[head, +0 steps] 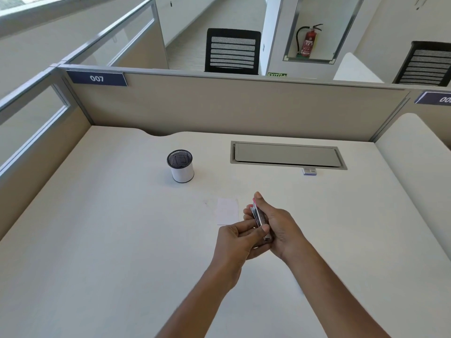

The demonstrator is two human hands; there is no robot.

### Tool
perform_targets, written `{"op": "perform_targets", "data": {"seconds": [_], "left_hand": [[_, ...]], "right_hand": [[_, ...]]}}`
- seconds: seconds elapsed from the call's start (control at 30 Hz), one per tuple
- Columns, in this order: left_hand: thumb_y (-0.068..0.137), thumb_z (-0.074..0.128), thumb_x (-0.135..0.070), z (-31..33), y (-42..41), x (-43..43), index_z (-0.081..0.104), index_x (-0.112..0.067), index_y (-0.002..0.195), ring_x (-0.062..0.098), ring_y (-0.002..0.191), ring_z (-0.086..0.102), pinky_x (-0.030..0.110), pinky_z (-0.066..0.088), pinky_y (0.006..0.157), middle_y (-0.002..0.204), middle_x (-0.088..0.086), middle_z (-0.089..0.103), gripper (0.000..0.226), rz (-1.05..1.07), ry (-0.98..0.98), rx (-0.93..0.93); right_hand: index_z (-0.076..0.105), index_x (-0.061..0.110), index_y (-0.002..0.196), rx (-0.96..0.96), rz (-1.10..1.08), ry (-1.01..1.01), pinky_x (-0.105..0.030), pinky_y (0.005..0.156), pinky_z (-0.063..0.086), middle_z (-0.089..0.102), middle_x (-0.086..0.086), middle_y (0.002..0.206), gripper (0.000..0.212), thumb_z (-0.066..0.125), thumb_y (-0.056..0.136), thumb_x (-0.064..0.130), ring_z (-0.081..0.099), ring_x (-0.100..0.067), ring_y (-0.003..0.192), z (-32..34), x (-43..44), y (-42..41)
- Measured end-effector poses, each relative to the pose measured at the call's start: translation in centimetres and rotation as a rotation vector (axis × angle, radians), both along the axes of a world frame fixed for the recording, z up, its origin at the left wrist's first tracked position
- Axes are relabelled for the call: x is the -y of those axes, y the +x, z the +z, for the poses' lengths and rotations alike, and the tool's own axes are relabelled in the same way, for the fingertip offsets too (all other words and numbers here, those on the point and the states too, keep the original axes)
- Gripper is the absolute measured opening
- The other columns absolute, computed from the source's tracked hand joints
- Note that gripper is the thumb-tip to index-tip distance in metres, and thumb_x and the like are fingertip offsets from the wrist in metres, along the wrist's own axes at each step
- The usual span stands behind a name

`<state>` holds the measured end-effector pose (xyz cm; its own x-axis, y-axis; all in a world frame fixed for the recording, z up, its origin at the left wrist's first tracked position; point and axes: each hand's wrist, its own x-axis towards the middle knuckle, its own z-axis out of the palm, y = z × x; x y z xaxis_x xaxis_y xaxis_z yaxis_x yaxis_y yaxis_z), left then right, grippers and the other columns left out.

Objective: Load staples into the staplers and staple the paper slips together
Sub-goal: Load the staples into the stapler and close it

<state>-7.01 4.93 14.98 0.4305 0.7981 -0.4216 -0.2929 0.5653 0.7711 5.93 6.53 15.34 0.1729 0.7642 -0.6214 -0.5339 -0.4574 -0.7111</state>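
Right hand point(280, 228) is curled round the small stapler point(260, 217), above the desk point(122, 240). Left hand point(234, 242) pinches its near end. Paper slip point(227, 211) lies flat just left of them.

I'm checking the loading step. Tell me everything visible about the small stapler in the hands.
The small pink and silver metal stapler is held above the white desk, on edge, pink end pointing away from the person. The right hand grips it from the right, thumb near the pink end; the left hand pinches its near end. The hands hide much of it; whether it is open is unclear.
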Motion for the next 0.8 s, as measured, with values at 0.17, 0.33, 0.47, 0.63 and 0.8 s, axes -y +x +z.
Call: {"op": "perform_targets", "data": {"seconds": [0.17, 0.33, 0.47, 0.63, 0.8], "left_hand": [[0.092, 0.076, -0.007, -0.3, 0.1, -0.1, 0.080, -0.008, 0.111, 0.029, 0.100, 0.078, 0.030, 0.063, 0.082, 0.102, 0.019, 0.080, 0.019, -0.006, 0.016, -0.008], [0.094, 0.075, -0.007, -0.6, -0.1, -0.6, 0.079, -0.009, 0.114, 0.028, 0.104, 0.077, 0.030, 0.063, 0.085, 0.106, 0.018, 0.080, 0.021, -0.024, 0.037, 0.019], [0.097, 0.071, -0.011, -1.0, -0.5, -1.1, 0.074, -0.013, 0.123, 0.024, 0.110, 0.075, 0.034, 0.061, 0.093, 0.113, 0.012, 0.079, 0.026, -0.066, 0.083, -0.006], [0.099, 0.070, -0.018, -2.4, -0.9, -1.8, 0.071, -0.016, 0.121, 0.022, 0.107, 0.075, 0.037, 0.060, 0.096, 0.106, 0.009, 0.081, 0.023, -0.096, 0.094, -0.121], [0.097, 0.071, -0.026, -4.8, -1.4, -2.8, 0.079, -0.027, 0.105, 0.017, 0.097, 0.077, 0.040, 0.060, 0.098, 0.096, 0.001, 0.082, 0.011, -0.081, 0.196, -0.365]], "right_hand": [[0.071, 0.000, 0.102, -0.015, -0.017, 0.030, -0.027, 0.061, 0.060, 0.076, -0.008, 0.084, 0.043, 0.078, 0.088, 0.040, 0.075, -0.017, 0.074, 0.2, -0.1, 0.0], [0.074, 0.001, 0.107, 0.020, 0.014, 0.091, -0.030, 0.068, 0.062, 0.079, -0.011, 0.098, 0.051, 0.076, 0.085, 0.047, 0.077, -0.019, 0.084, 0.2, -0.2, 0.2], [0.078, 0.013, 0.105, 0.140, 0.099, 0.191, -0.039, 0.080, 0.062, 0.079, -0.008, 0.110, 0.047, 0.073, 0.084, 0.054, 0.076, -0.022, 0.101, -0.5, -0.1, 0.5], [0.080, 0.016, 0.098, 0.301, 0.116, 0.231, -0.041, 0.084, 0.059, 0.080, -0.007, 0.105, 0.027, 0.079, 0.086, 0.040, 0.076, -0.022, 0.101, -1.6, 0.0, 0.6], [0.081, 0.026, 0.084, 0.594, 0.032, 0.163, -0.026, 0.072, 0.057, 0.077, 0.007, 0.073, 0.011, 0.087, 0.079, 0.035, 0.071, -0.008, 0.067, -3.9, -0.4, -0.8]]}}
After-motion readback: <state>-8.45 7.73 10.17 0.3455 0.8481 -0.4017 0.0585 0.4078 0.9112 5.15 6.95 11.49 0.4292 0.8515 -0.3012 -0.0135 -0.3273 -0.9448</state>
